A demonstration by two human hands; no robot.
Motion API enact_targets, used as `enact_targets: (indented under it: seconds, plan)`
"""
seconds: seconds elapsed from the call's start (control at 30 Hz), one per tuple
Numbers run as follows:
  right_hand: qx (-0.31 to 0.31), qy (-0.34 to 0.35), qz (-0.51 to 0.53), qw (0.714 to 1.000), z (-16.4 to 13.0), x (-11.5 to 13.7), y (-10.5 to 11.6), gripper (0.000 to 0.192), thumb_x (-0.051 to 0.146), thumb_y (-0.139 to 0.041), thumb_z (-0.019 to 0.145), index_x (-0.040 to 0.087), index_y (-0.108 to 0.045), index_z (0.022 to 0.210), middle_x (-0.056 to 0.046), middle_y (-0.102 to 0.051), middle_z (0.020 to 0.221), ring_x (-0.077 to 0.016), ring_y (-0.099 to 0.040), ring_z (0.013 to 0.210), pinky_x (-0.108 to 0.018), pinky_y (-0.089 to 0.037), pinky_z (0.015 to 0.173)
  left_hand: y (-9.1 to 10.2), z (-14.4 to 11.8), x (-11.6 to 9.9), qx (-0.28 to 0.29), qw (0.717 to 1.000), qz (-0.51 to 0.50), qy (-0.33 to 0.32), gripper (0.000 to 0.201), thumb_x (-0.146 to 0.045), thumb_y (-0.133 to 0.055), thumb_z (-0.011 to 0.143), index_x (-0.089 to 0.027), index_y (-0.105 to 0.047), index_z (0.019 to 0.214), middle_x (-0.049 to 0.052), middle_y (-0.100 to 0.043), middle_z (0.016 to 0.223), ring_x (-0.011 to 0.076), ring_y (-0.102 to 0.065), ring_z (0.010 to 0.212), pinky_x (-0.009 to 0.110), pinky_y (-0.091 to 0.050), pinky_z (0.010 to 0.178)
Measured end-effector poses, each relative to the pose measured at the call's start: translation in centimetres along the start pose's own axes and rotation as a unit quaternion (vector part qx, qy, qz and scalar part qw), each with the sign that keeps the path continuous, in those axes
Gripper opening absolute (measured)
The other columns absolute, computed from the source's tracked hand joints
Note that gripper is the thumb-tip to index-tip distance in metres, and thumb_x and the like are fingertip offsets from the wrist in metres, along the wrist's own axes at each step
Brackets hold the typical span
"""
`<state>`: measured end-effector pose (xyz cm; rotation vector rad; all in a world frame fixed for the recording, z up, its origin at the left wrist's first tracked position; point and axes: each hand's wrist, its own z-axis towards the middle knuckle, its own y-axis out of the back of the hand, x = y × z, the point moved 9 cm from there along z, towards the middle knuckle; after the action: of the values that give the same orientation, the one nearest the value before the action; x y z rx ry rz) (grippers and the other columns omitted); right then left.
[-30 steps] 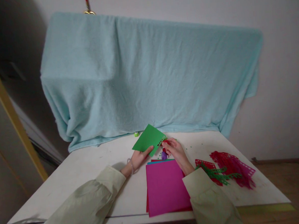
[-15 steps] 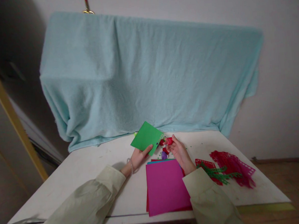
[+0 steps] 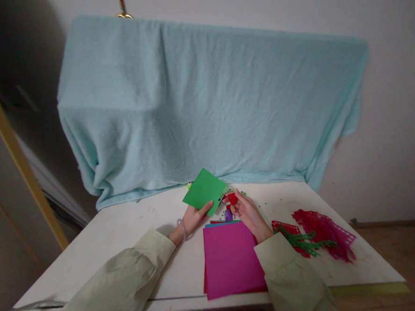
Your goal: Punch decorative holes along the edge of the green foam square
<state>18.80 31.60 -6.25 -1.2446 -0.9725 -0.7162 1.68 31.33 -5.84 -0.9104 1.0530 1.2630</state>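
Observation:
My left hand (image 3: 194, 219) pinches the lower corner of a green paper sheet (image 3: 203, 189), thumb on top, holding it tilted above the table. Small punched holes run along the sheet's right edge. My right hand (image 3: 249, 213) grips a small red craft punch (image 3: 232, 199) close beside that punched edge; whether the paper sits inside the punch I cannot tell. Just below it stands a purple craft punch (image 3: 228, 215), partly hidden by my right fingers. A stack of coloured paper (image 3: 233, 262), magenta on top, lies under my right wrist.
Cut-out lattice scraps in red, green and magenta (image 3: 309, 236) lie on the right of the white table (image 3: 128, 245). Tiny green bits are scattered behind my right hand. A light blue cloth (image 3: 225, 103) hangs along the back, with a bright green item (image 3: 189, 185) at its foot.
My right hand has brought the red craft punch slightly left and down, nearer the green paper's edge. The left hand keeps its hold, nearly unmoved.

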Motion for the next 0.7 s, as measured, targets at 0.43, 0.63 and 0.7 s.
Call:
enact_targets:
  seconds: [0.43,0.63,0.7]
  plan:
    - [0.027,-0.020,0.037,0.999,-0.27,-0.20,-0.31,0.041,0.056,-0.055,0.082,0.018,-0.066,0.092,-0.008,-0.071,0.087,-0.0101,-0.052,0.051,-0.024,-0.035,0.048,0.02,0.18,0.41,0.011,1.000,0.009,0.000,0.059,-0.041,-0.063,0.080,-0.018,-0.044,0.131,0.011,-0.050,0.135,0.0228,-0.051,0.120,0.040,-0.034,0.108]
    - [0.019,-0.005,0.025,1.000,-0.41,0.02,-0.61,0.035,0.051,-0.060,0.081,0.017,-0.064,0.089,-0.008,-0.070,0.086,-0.0114,-0.057,0.057,-0.023,-0.037,0.049,0.14,0.09,0.27,-0.006,1.000,0.003,-0.007,0.059,-0.040,-0.063,0.080,-0.017,-0.044,0.131,0.012,-0.054,0.131,0.0233,-0.052,0.119,0.040,-0.035,0.108]
    - [0.030,-0.001,0.012,0.999,-0.58,0.07,-0.98,0.030,0.045,-0.064,0.080,0.018,-0.063,0.090,-0.006,-0.068,0.086,-0.0114,-0.057,0.058,-0.023,-0.039,0.051,0.15,0.04,0.18,-0.012,1.000,-0.001,-0.011,0.057,-0.039,-0.062,0.081,-0.017,-0.044,0.131,0.012,-0.055,0.130,0.0230,-0.053,0.118,0.041,-0.035,0.108]
